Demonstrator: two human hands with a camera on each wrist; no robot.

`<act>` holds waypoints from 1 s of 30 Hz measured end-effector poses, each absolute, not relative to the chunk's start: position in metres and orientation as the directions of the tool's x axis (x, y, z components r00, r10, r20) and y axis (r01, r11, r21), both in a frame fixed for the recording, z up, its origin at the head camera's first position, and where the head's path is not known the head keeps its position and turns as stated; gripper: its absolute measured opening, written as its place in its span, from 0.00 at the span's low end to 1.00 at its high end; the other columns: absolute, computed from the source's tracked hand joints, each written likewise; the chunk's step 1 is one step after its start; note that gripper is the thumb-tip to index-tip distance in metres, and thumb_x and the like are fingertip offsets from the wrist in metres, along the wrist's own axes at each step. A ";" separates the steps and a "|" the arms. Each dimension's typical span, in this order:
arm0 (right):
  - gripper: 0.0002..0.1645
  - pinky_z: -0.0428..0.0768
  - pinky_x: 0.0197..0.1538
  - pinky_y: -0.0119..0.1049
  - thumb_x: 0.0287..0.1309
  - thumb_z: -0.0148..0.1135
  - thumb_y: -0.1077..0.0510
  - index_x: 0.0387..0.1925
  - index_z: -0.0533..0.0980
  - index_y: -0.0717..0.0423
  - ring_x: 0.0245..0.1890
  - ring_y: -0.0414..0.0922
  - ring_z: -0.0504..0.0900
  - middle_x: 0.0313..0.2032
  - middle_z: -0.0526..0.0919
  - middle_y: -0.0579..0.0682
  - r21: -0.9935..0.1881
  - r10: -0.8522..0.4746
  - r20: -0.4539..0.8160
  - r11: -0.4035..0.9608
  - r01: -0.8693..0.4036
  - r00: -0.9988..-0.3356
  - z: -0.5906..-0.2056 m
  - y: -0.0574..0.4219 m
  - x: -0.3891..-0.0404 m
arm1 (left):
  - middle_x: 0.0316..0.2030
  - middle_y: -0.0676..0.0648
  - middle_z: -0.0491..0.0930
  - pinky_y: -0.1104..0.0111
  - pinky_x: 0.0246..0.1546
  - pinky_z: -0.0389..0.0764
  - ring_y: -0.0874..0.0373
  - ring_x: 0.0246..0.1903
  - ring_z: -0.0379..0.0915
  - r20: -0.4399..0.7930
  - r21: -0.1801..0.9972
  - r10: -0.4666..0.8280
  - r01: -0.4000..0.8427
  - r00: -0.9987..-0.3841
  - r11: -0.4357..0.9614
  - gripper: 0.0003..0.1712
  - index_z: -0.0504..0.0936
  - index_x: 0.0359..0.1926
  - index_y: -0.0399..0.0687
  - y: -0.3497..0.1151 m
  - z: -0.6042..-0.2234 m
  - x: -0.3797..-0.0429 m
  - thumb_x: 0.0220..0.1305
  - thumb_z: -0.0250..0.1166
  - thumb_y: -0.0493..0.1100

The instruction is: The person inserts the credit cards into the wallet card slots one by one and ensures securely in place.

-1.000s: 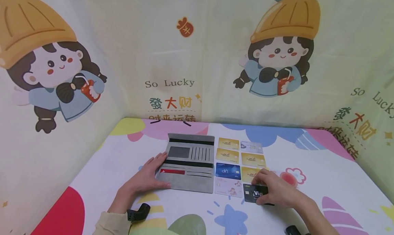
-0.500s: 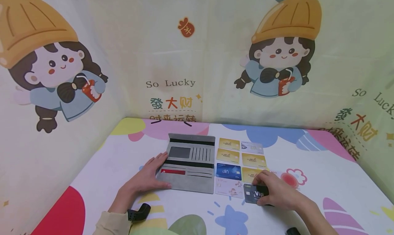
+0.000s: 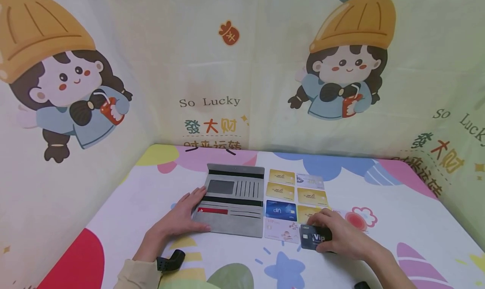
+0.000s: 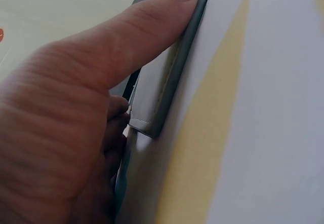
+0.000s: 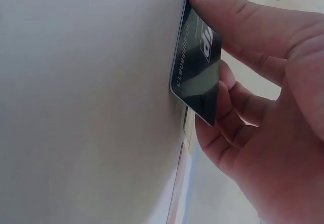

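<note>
A grey long wallet (image 3: 242,225) lies open flat on the table, a red card (image 3: 213,211) tucked in one of its slots. My left hand (image 3: 185,215) rests along its left side, fingers spread and thumb (image 4: 167,11) lying on the near edge. To the wallet's right, my right hand (image 3: 342,234) pinches a black VIP card (image 3: 314,238) between thumb and fingertips. In the right wrist view the card (image 5: 197,67) looks tilted, one edge low by the tabletop. The fingers hide its right end in the head view.
Two columns of cards lie right of the wallet: several gold cards (image 3: 280,191), a blue VIP card (image 3: 281,210), a pale pink card (image 3: 281,231) and a silver card (image 3: 310,181). A patterned cloth (image 3: 227,255) covers the table. Printed sheets (image 3: 265,70) rise behind it.
The black card has tilted slightly in my right hand, and its lower right corner no longer shows past the thumb. My left hand and the wallet have stayed put.
</note>
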State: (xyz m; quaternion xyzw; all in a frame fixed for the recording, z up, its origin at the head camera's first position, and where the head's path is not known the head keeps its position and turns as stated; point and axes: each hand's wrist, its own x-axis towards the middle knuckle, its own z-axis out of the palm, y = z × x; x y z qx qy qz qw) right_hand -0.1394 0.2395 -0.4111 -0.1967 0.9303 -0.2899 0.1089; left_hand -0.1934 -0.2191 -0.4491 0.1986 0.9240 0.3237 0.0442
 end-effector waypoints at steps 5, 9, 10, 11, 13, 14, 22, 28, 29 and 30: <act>0.30 0.79 0.54 0.55 0.43 0.82 0.53 0.47 0.76 0.32 0.53 0.54 0.70 0.49 0.75 0.44 -0.575 -0.450 -0.071 0.748 -0.332 -0.890 -0.412 0.241 -0.138 | 0.77 0.42 0.54 0.43 0.73 0.43 0.40 0.76 0.43 0.044 0.614 0.399 0.340 -0.916 0.713 0.67 0.56 0.78 0.42 -0.219 -0.449 -0.194 0.43 0.79 0.63; 0.30 0.81 0.50 0.43 0.47 0.81 0.54 0.51 0.76 0.31 0.49 0.49 0.74 0.47 0.77 0.42 -0.573 -0.470 -0.071 0.741 -0.350 -0.880 -0.412 0.242 -0.138 | 0.77 0.42 0.54 0.41 0.72 0.45 0.39 0.76 0.43 0.040 0.615 0.393 0.332 -0.919 0.715 0.67 0.56 0.78 0.43 -0.219 -0.449 -0.194 0.43 0.80 0.63; 0.30 0.81 0.49 0.41 0.48 0.80 0.54 0.51 0.76 0.31 0.48 0.48 0.75 0.48 0.77 0.41 -0.572 -0.472 -0.072 0.741 -0.351 -0.878 -0.412 0.243 -0.138 | 0.77 0.42 0.54 0.41 0.72 0.46 0.39 0.76 0.43 0.041 0.614 0.395 0.335 -0.918 0.715 0.67 0.57 0.78 0.42 -0.219 -0.449 -0.194 0.43 0.80 0.63; 0.30 0.81 0.49 0.40 0.49 0.80 0.54 0.52 0.76 0.32 0.47 0.47 0.75 0.48 0.77 0.42 -0.576 -0.477 -0.072 0.737 -0.354 -0.876 -0.411 0.243 -0.138 | 0.77 0.41 0.54 0.41 0.72 0.46 0.39 0.76 0.44 0.042 0.613 0.398 0.338 -0.917 0.714 0.67 0.57 0.78 0.42 -0.219 -0.449 -0.194 0.43 0.80 0.62; 0.30 0.80 0.48 0.39 0.50 0.79 0.55 0.53 0.76 0.33 0.47 0.46 0.75 0.49 0.78 0.42 -0.586 -0.480 -0.072 0.730 -0.353 -0.874 -0.411 0.244 -0.138 | 0.77 0.41 0.54 0.42 0.73 0.45 0.39 0.76 0.44 0.044 0.614 0.402 0.342 -0.914 0.711 0.67 0.57 0.78 0.41 -0.220 -0.448 -0.194 0.43 0.80 0.62; 0.29 0.80 0.48 0.39 0.51 0.78 0.55 0.54 0.77 0.34 0.47 0.46 0.75 0.48 0.78 0.42 -0.591 -0.479 -0.074 0.728 -0.349 -0.875 -0.411 0.245 -0.138 | 0.77 0.41 0.54 0.43 0.73 0.45 0.39 0.76 0.44 0.044 0.614 0.404 0.344 -0.914 0.711 0.67 0.57 0.78 0.41 -0.220 -0.448 -0.194 0.43 0.80 0.62; 0.29 0.80 0.49 0.37 0.55 0.75 0.57 0.58 0.77 0.42 0.47 0.48 0.75 0.47 0.78 0.44 -0.633 -0.471 -0.072 0.702 -0.325 -0.879 -0.410 0.249 -0.140 | 0.77 0.41 0.55 0.45 0.73 0.41 0.41 0.76 0.42 0.054 0.633 0.418 0.354 -0.907 0.688 0.67 0.56 0.78 0.44 -0.220 -0.450 -0.195 0.44 0.79 0.64; 0.26 0.80 0.49 0.40 0.55 0.75 0.56 0.56 0.79 0.39 0.49 0.50 0.74 0.46 0.79 0.42 -0.642 -0.473 -0.076 0.697 -0.320 -0.878 -0.410 0.251 -0.140 | 0.77 0.42 0.53 0.43 0.73 0.43 0.41 0.76 0.42 0.049 0.618 0.408 0.348 -0.912 0.705 0.67 0.56 0.78 0.43 -0.219 -0.450 -0.194 0.44 0.78 0.64; 0.26 0.80 0.50 0.41 0.55 0.75 0.56 0.56 0.79 0.38 0.49 0.50 0.74 0.47 0.79 0.43 -0.642 -0.467 -0.083 0.701 -0.311 -0.881 -0.410 0.252 -0.140 | 0.78 0.43 0.53 0.43 0.73 0.43 0.41 0.76 0.42 0.046 0.616 0.406 0.346 -0.913 0.708 0.67 0.56 0.78 0.43 -0.219 -0.450 -0.194 0.44 0.78 0.65; 0.26 0.80 0.49 0.42 0.55 0.76 0.56 0.56 0.79 0.38 0.49 0.50 0.75 0.47 0.80 0.43 -0.642 -0.461 -0.091 0.705 -0.302 -0.883 -0.410 0.252 -0.140 | 0.78 0.43 0.53 0.43 0.73 0.42 0.41 0.76 0.42 0.046 0.615 0.404 0.345 -0.914 0.710 0.67 0.56 0.78 0.43 -0.219 -0.450 -0.194 0.44 0.78 0.65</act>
